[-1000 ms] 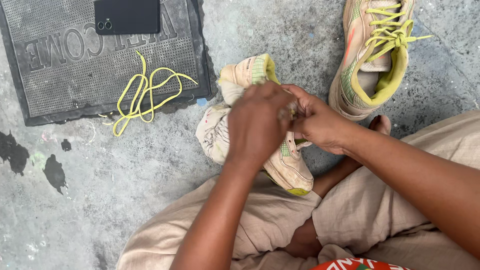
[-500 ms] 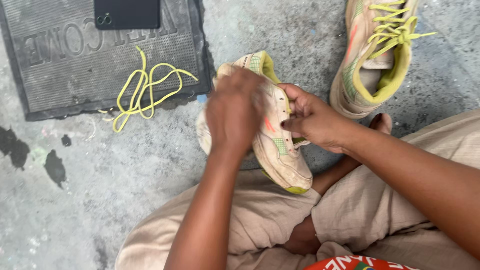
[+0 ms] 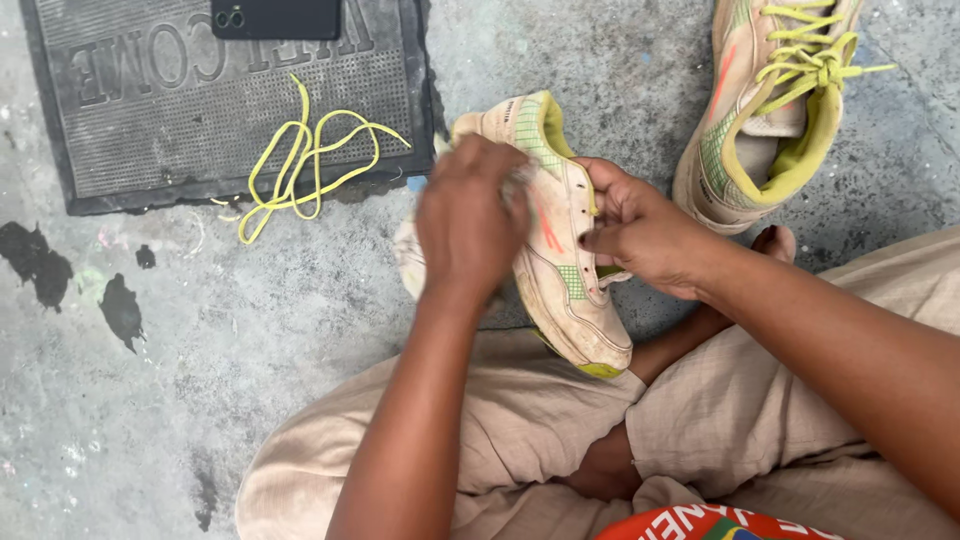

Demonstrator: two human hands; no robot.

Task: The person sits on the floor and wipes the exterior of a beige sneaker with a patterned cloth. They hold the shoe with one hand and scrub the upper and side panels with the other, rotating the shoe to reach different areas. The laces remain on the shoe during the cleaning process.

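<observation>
Down on the grey, paint-flecked concrete floor point(image 3: 250, 330), the person sits cross-legged in beige linen trousers point(image 3: 540, 420), and both hands are on one worn cream sneaker with green mesh patches and a lime-yellow lining point(image 3: 560, 260). It is held just above the lap, tipped on its side, toe towards the knees, heel towards the mat. The right hand point(image 3: 645, 235) has its grip closed on the shoe's upper edge, thumb over the collar, fingers curled round the far side. The left hand point(image 3: 470, 225) is pressed flat-ish against the shoe's near flank, fingers bunched; it seems to be clutching a pale, stained cloth point(image 3: 410, 260) that peeks out below the palm, though the hand is blurred and hides most of it, so I can't be sure how tight that grip is.

Around them: the matching cream and lime sneaker, laced with yellow laces point(image 3: 770, 110), stands upright on the floor well beyond the right wrist, its opening showing only its lime lining. A bare foot point(image 3: 778, 243) pokes out just below it. To the upper left lies a dark rubber doormat with a ribbed grid point(image 3: 150, 130); a loose lime-yellow shoelace point(image 3: 305, 160) sprawls in loops over its lower edge and onto the floor, and a black smartphone point(image 3: 275, 17) rests face down at the mat's top. Dark stains point(image 3: 120, 310) spot the floor at left.
</observation>
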